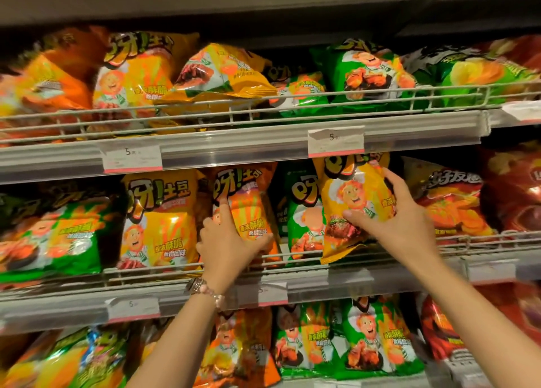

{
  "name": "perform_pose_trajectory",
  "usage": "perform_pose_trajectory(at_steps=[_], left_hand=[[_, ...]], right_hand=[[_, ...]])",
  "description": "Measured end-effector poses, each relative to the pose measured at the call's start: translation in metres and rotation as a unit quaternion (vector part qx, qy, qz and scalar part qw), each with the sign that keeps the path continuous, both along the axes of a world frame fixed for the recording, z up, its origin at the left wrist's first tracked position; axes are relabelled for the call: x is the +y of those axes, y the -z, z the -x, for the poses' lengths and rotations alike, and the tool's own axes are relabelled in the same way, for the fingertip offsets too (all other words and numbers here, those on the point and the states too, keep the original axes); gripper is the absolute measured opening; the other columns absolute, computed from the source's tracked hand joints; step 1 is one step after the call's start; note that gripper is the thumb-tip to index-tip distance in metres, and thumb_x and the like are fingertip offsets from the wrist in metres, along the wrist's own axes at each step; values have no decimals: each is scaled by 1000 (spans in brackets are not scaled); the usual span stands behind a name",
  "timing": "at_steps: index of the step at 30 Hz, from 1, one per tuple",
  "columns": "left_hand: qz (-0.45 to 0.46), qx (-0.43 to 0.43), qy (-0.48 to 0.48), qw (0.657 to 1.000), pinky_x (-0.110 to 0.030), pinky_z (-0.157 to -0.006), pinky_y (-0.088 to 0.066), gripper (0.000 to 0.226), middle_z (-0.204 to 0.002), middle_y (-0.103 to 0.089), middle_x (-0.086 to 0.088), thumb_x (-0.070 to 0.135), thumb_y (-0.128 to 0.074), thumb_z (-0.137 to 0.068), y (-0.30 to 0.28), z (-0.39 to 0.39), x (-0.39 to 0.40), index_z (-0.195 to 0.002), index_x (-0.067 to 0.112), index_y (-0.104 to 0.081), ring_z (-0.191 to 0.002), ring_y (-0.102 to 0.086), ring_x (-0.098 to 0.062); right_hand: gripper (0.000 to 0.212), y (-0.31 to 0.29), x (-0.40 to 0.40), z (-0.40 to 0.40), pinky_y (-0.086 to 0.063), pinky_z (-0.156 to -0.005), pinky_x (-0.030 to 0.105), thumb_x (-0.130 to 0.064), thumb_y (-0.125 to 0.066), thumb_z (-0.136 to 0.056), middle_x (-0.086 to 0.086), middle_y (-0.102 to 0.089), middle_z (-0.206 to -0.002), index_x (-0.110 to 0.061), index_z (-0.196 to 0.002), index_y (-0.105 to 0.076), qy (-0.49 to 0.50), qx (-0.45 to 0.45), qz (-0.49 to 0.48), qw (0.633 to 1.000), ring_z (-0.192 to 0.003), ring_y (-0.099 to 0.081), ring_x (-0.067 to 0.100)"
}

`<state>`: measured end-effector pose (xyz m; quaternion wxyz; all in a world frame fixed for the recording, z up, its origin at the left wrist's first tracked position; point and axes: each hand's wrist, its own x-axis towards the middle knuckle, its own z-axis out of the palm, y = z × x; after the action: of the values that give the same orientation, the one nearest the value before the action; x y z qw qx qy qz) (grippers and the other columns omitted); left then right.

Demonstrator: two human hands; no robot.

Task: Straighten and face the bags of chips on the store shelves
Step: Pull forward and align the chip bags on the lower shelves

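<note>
On the middle shelf, my left hand (227, 241) grips an orange chip bag (248, 206) at its lower left, index finger stretched up the front and thumb across its bottom. My right hand (392, 214) holds a yellow chip bag (351, 200) by its right side, thumb on the front and fingers round the edge. That yellow bag hangs over the wire rail, leaning in front of a green bag (301, 212). A yellow bag (159, 220) stands upright to the left of the orange one.
A wire rail (292, 260) fronts the middle shelf, with price tags (272, 292) below. On the top shelf a yellow bag (222, 74) lies tilted on its side among orange and green bags. Red bags (450, 206) fill the right; more bags stand on the lower shelf.
</note>
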<state>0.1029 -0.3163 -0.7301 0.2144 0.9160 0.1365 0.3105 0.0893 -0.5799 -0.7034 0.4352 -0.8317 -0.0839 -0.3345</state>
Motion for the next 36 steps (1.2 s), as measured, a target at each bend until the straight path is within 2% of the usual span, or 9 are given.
perform_pose_trajectory(at_steps=[5, 8, 13, 19, 24, 27, 31, 34, 36], left_hand=[[80, -49, 17, 995, -50, -97, -36, 109, -135, -39, -18, 64, -69, -66, -23, 4, -2, -150, 28, -10, -125, -39, -37], [108, -47, 47, 992, -53, -100, -38, 111, -136, -39, -18, 68, -62, -58, -38, 11, 4, -150, 34, -9, -124, -40, -37], [43, -29, 55, 997, -53, -97, -40, 114, -133, -41, -18, 70, -54, -50, -46, 43, 14, -149, 41, -6, -122, -41, -35], [38, -79, 57, 995, -49, -92, -44, 113, -124, -46, -12, 74, -48, -44, -41, 82, 30, -146, 46, -9, -117, -44, -32], [-31, -89, 2, 996, -45, -92, -38, 109, -123, -49, -14, 69, -51, -52, -41, 96, 28, -150, 40, -12, -119, -43, -34], [-121, -110, -59, 985, -46, -84, -38, 108, -112, -52, -18, 73, -41, -52, -34, 101, 25, -150, 31, -23, -108, -47, -37], [-146, -171, -70, 972, -48, -71, -41, 102, -93, -51, -22, 70, -43, -55, -17, 111, 26, -144, 20, -40, -90, -49, -39], [-138, -172, -42, 974, -50, -74, -41, 101, -100, -49, -21, 69, -46, -57, -7, 115, 36, -146, 22, -36, -97, -48, -38], [-84, -165, 6, 983, -50, -83, -38, 103, -110, -46, -17, 70, -47, -55, -2, 116, 44, -148, 28, -31, -110, -41, -33]], right_hand=[[96, -2, 4, 4, -51, -79, 37, -62, -72, -63, 0, -63, -117, -36, -144, -27, 14, -9, 45, 999, -105, -61, 25], [98, -4, 5, 7, -52, -80, 39, -67, -68, -61, 0, -62, -119, -37, -144, -27, 12, -16, 54, 998, -106, -60, 26], [95, -9, 19, 13, -47, -78, 35, -67, -67, -64, -1, -63, -119, -39, -144, -25, 7, -16, 85, 996, -108, -60, 26], [95, -14, 56, 15, -45, -75, 33, -74, -59, -69, -1, -64, -116, -36, -147, -19, 34, -32, 152, 987, -108, -59, 25], [100, -16, 85, 11, -48, -74, 34, -81, -50, -69, 0, -65, -109, -32, -149, -17, 70, -48, 182, 980, -102, -61, 25], [100, -18, 100, 5, -46, -71, 34, -83, -44, -70, 3, -65, -109, -29, -149, -16, 104, -55, 225, 967, -101, -61, 27], [98, -24, 113, 2, -41, -68, 32, -82, -43, -72, 4, -64, -109, -25, -148, -18, 104, -64, 242, 962, -101, -61, 26], [98, -24, 120, 1, -35, -62, 30, -81, -45, -73, 5, -64, -108, -24, -148, -19, 104, -62, 237, 964, -98, -62, 27], [98, -23, 125, 1, -33, -62, 30, -81, -45, -73, 5, -64, -108, -23, -148, -18, 112, -60, 239, 963, -98, -62, 28]])
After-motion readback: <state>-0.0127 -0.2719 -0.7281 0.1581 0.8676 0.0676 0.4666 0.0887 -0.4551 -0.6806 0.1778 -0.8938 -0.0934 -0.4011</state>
